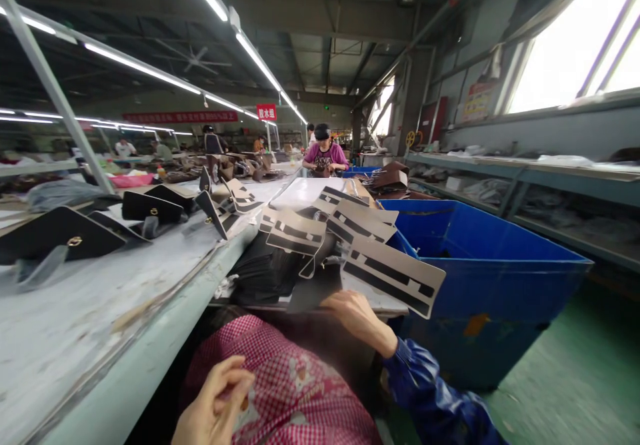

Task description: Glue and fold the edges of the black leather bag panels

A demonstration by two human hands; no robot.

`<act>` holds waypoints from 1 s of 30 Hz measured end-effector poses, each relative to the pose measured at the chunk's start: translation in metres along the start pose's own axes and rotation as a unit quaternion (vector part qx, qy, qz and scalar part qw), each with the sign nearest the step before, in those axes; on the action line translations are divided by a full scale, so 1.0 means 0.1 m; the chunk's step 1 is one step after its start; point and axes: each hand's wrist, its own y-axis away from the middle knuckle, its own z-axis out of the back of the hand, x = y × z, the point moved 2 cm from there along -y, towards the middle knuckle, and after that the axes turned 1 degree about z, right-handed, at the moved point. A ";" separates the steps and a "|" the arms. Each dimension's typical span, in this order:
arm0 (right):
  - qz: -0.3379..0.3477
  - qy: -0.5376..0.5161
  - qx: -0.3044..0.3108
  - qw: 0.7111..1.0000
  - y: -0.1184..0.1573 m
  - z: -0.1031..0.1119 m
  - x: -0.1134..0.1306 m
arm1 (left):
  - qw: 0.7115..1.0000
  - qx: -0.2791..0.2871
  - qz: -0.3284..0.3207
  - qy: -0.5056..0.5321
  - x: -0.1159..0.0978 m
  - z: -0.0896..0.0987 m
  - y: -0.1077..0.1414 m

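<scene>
My right hand (356, 317) reaches over the front edge of the small table, its fingers closed at the edge of a dark flat piece (315, 290). My left hand (216, 398) is raised above the red checked apron (280, 378), fingers curled towards the thumb; whether it holds anything small does not show. Beside the dark piece lies a stack of black sheets (265, 272). Several beige panels with black strips (395, 273) lie overlapping behind my right hand, one sticking out over the table's right edge.
The long white bench (145, 285) runs along the left, bearing black flaps with gold rings (65, 235). A large blue bin (495, 292) stands at the right. A person in purple (327, 155) sits farther ahead, and shelving (550, 172) lines the right wall.
</scene>
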 end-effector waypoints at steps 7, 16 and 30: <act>0.172 -0.132 0.002 0.976 0.18 0.23 0.69 | 0.925 0.051 -0.325 -0.189 -0.09 -0.36 -0.19; 0.001 -0.292 -0.160 0.943 -0.08 0.20 0.58 | 0.983 -0.010 -0.147 -0.106 -0.35 0.07 -0.48; 0.042 -0.167 -0.085 0.981 -2.68 -0.14 1.18 | 0.986 -0.152 0.068 -0.001 -0.05 0.77 -0.70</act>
